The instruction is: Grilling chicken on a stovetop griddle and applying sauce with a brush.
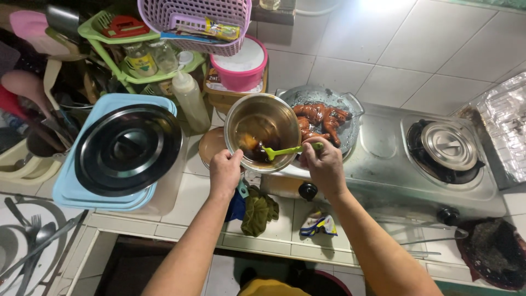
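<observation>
My left hand (224, 171) grips the near rim of a steel bowl (276, 112) that holds a little dark brown sauce, tilted toward me. My right hand (324, 163) holds a green plastic spoon (285, 150), its head dipped into the sauce at the bowl's bottom. Just behind the bowl, a glass dish (348, 131) sits on the left burner of a steel two-burner stove (383, 159), with glazed brown chicken pieces (320, 118) in it.
A black round lid (127, 148) rests on a light blue container at left. A squeeze bottle (190, 98), pink tub (241, 68), green rack and lilac basket stand behind. The right burner (450, 145) is bare. Cloths (257, 211) lie at the counter edge. Foil (507, 126) is at far right.
</observation>
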